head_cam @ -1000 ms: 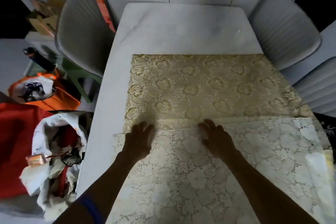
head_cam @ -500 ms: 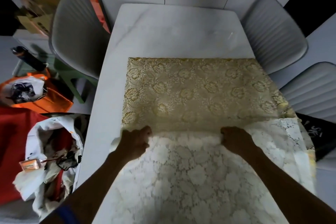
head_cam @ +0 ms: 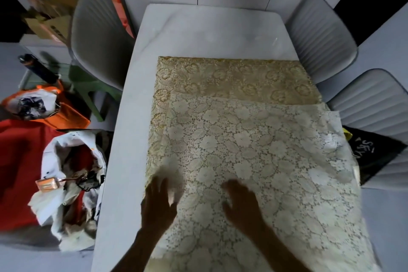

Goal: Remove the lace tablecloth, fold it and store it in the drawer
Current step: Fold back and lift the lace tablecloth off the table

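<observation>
At six o'clock on the bench (head_cam: pixel 198 35), both hands lie flat and released, left hand (head_cam: pixel 159 203) nearest the tablecloth's (head_cam: pixel 254 150) left edge, right hand (head_cam: pixel 241 203) mid-cloth, fold running nine-to-three.

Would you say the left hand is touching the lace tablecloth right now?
Touching. In the head view the left hand lies spread on the near left part of the lace tablecloth, fingers flat on the fabric with no gap showing.

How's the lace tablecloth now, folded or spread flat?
Partly folded: the lace tablecloth has a pale layer lying over its gold layer, whose far strip shows. Both hands lie flat on it.
</observation>
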{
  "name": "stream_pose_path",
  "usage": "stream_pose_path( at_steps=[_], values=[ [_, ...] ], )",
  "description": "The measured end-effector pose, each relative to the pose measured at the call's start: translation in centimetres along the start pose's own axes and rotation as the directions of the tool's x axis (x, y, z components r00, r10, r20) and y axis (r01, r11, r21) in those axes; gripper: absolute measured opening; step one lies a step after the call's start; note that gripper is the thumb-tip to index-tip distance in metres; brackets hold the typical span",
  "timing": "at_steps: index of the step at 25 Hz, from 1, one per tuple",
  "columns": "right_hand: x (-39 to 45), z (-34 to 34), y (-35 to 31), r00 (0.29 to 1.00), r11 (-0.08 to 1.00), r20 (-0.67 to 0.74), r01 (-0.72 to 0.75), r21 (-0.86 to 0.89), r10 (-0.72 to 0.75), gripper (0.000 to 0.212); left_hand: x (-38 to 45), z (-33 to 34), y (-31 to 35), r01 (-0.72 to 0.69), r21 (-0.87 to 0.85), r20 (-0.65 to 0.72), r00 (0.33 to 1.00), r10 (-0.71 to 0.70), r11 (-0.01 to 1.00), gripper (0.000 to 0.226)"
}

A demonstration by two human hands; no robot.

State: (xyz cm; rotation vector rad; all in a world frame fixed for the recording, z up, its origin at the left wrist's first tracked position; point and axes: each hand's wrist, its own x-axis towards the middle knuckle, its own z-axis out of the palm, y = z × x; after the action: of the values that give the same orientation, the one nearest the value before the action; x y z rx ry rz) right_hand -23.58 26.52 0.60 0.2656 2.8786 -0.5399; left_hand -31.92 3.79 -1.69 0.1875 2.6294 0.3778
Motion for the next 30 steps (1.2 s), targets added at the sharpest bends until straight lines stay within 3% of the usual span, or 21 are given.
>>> stream_pose_path(
  at_steps=[3,6,10,13,15,17,18,22,24,26,28,30],
  values=[
    [-8.1,5.2,-2.3,0.986,0.998,0.163,-0.006,-0.059,0.015,0.074,-5.4,3.0,-2.1,0.170,-0.194,-0.030,0.983,-0.179,0.966,0.082],
    [-12.7,6.8,-3.0,0.969,0.995,0.245,-0.015,-0.095,0.038,0.101,-9.2,4.1,-3.1,0.325,-0.386,0.015,0.938,-0.346,0.864,0.077],
    [-16.8,6.2,-2.0,0.924,0.989,0.381,0.071,-0.128,-0.017,0.098,-14.0,4.8,-4.4,0.296,-0.221,0.046,0.955,-0.294,0.929,0.079],
    [-20.1,7.6,-1.4,0.893,0.977,0.427,0.198,-0.080,-0.146,0.089,-17.9,5.8,-6.0,0.352,-0.168,0.051,0.936,-0.348,0.921,0.081],
    [-21.5,8.1,-0.4,0.889,0.997,0.456,0.070,-0.032,-0.048,0.087,-19.7,6.7,-6.7,0.360,-0.185,0.040,0.932,-0.359,0.914,0.080],
    [-22.1,8.0,1.7,0.935,0.982,0.313,-0.126,-0.140,0.164,0.090,-20.6,7.4,-6.9,0.343,-0.205,0.024,0.938,-0.345,0.917,0.082],
    [-22.3,7.7,2.7,0.923,0.961,0.287,-0.213,-0.176,0.257,0.094,-20.7,7.7,-7.0,0.345,-0.226,0.021,0.937,-0.350,0.911,0.082],
    [-22.7,7.9,3.7,0.878,0.958,0.389,-0.225,-0.179,0.279,0.107,-20.3,7.5,-8.7,0.403,-0.289,0.047,0.912,-0.408,0.868,0.077],
    [-22.1,7.6,3.5,0.886,0.959,0.390,-0.169,-0.228,0.249,0.099,-19.7,6.9,-9.0,0.435,-0.272,0.104,0.900,-0.424,0.858,0.068],
    [-20.3,6.1,3.7,0.932,0.959,0.315,-0.093,-0.268,0.179,0.078,-18.7,5.8,-8.2,0.441,-0.179,0.077,0.897,-0.435,0.879,0.056],
    [-16.7,3.8,4.1,0.959,0.951,0.254,-0.043,-0.307,0.125,0.049,-16.1,4.2,-6.6,0.363,-0.092,-0.029,0.930,-0.367,0.927,0.056],
    [-11.3,1.6,4.3,0.971,0.960,0.209,-0.055,-0.276,0.115,0.037,-11.8,2.0,-4.4,0.209,-0.133,-0.107,0.969,-0.224,0.969,0.057]
  ],
)
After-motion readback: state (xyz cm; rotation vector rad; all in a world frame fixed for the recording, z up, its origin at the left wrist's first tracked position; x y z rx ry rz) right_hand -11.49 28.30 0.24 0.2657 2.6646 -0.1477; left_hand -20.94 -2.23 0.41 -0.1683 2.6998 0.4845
